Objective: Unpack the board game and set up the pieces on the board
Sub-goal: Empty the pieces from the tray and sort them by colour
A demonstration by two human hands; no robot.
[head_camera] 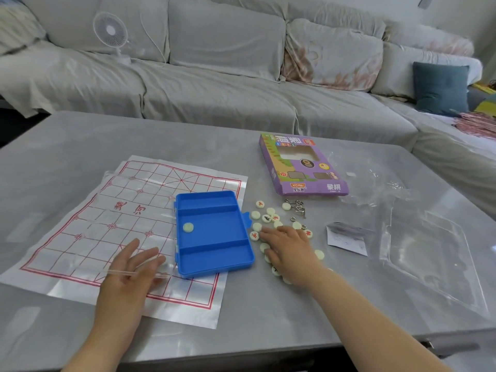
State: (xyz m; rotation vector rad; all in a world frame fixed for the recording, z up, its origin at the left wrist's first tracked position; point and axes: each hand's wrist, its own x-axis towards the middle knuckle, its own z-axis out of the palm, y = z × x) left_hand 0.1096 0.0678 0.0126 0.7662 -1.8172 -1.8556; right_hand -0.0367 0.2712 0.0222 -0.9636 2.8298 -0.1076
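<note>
The white paper board with its red grid (107, 224) lies flat under the open blue plastic case (214, 253), reaching out to the case's left. One pale round piece (188, 227) sits in the case's middle compartment. The other pale round pieces (268, 218) lie scattered just right of the case, and my right hand (290, 251) rests palm-down on them, fingers relaxed. My left hand (131, 269) lies flat on the board left of the case, fingers straight. Beyond the case is a purple cardboard box (303, 165) on the glossy grey table (80, 138); further back stands a grey covered sofa (214, 63).
</note>
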